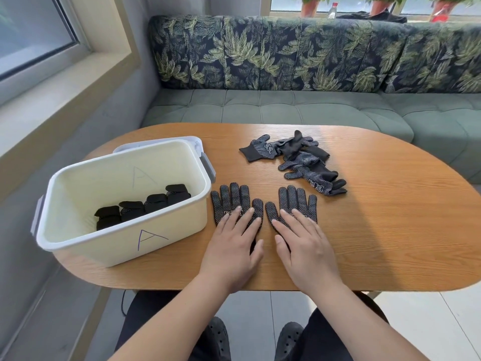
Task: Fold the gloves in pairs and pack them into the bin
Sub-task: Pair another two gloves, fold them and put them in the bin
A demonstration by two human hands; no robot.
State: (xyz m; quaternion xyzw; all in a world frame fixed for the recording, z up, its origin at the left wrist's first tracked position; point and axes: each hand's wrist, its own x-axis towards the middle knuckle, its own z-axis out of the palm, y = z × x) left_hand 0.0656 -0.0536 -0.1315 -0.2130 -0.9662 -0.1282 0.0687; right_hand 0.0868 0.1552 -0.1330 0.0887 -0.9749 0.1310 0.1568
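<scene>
Left hand (231, 246) and right hand (307, 248), fingers straight, press left glove (231, 196) and right glove (299, 201) flat, side by side. Judged: smoothing before folding; next, stack them. Loose gloves (299, 162) at one o'clock; bin (117, 246), holding folded pairs (143, 207), at ten o'clock.

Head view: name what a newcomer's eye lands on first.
The left hand and right hand press two dotted black gloves flat, side by side, on the wooden table. To their left stands a cream bin marked A with folded pairs inside; beyond lies a loose glove heap.
</scene>
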